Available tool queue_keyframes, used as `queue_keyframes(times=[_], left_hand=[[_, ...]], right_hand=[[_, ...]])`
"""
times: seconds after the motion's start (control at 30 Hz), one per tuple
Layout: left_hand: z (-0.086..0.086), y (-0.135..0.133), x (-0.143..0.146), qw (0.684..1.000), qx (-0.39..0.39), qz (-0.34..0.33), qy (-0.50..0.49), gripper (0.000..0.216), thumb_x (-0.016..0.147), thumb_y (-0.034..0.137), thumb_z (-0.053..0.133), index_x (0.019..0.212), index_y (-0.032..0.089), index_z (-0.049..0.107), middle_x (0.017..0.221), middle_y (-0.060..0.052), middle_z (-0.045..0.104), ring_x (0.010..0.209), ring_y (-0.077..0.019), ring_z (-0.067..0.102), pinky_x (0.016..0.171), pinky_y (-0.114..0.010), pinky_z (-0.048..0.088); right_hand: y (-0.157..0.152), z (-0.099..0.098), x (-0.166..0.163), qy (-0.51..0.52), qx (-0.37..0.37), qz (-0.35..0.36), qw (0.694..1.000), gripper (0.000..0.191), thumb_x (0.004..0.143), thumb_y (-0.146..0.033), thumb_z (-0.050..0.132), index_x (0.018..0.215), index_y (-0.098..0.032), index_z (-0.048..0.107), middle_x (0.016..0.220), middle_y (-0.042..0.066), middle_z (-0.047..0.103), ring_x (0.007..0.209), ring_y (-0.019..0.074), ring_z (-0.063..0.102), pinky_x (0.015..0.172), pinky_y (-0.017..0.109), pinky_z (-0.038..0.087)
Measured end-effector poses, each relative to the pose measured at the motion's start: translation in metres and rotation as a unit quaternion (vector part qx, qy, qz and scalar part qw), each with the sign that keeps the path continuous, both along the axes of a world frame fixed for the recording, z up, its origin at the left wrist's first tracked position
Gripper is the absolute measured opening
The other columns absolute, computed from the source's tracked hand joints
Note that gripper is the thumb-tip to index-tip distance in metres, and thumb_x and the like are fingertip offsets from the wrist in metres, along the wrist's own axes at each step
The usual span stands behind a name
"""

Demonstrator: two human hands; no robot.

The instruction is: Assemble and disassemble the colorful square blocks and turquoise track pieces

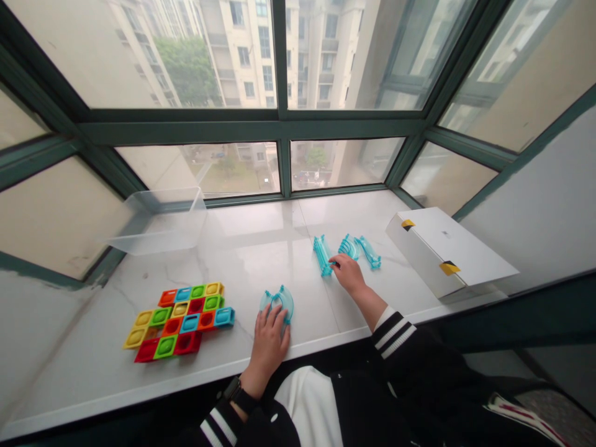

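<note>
My left hand [269,338] lies palm down near the counter's front edge. Its stretched fingers rest on a translucent blue curved track piece [285,299], covering the lower part. My right hand [348,272] is pinched at the near end of a group of straight translucent blue track pieces [321,253]; the fingertips partly hide the contact. Just beyond that hand sit some curved blue track pieces [349,246]. A further blue track piece [370,253] lies to their right, at a slant.
Left of my left hand, several red, yellow, green and blue square blocks [190,323] lie joined in rows. A clear plastic bin [162,239] stands at the back left. To the right is a white box [447,248] with yellow-and-black tabs. Windows border the white counter [242,242].
</note>
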State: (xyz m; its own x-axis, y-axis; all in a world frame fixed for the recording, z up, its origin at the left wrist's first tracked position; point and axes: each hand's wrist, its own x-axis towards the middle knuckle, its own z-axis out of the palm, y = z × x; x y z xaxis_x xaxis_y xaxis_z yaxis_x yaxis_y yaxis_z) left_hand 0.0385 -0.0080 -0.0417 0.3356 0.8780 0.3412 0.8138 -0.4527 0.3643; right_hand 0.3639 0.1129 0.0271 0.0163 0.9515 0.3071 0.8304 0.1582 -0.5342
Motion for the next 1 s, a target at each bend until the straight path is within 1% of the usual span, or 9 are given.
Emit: queue_keyframes(times=[0.3,0.53,0.7,1.0], left_hand=[[-0.0004,-0.0002,0.0004,1.0,0.012,0.001,0.001,0.039,0.099,0.024,0.055,0.137,0.022,0.065,0.147,-0.013,0.064,0.148,-0.0369,0.047,0.122,-0.061,0.037],[-0.0007,0.0004,0.0001,1.0,0.013,-0.002,-0.001,0.038,0.1,0.024,0.055,0.137,0.022,0.064,0.148,-0.012,0.064,0.148,-0.0379,0.047,0.122,-0.062,0.037],[-0.0012,0.0005,-0.0001,1.0,0.009,0.0,-0.007,0.039,0.099,0.024,0.056,0.137,0.023,0.064,0.148,-0.012,0.064,0.148,-0.0374,0.047,0.122,-0.062,0.037],[0.0006,0.0005,0.0007,1.0,0.008,-0.001,-0.003,0.039,0.1,0.025,0.055,0.137,0.022,0.064,0.147,-0.013,0.064,0.148,-0.0379,0.047,0.122,-0.062,0.038]], right_hand=[[0.0,-0.0002,0.0012,0.001,-0.005,0.001,1.0,0.018,0.091,-0.008,0.067,0.099,-0.021,0.078,0.105,0.007,0.077,0.103,0.024,0.07,0.094,0.035,0.052],[-0.0004,-0.0005,0.002,0.004,-0.003,0.001,1.0,0.019,0.091,-0.008,0.067,0.099,-0.021,0.078,0.104,0.008,0.077,0.101,0.0236,0.07,0.093,0.036,0.052],[-0.0006,0.0001,0.0019,0.005,-0.002,0.008,1.0,0.017,0.091,-0.01,0.067,0.099,-0.02,0.078,0.101,0.007,0.076,0.093,0.0224,0.069,0.089,0.035,0.052],[-0.0003,-0.0012,0.0006,0.008,-0.004,0.011,1.0,0.018,0.09,-0.009,0.068,0.099,-0.021,0.077,0.1,0.006,0.075,0.093,0.0215,0.068,0.09,0.035,0.053]])
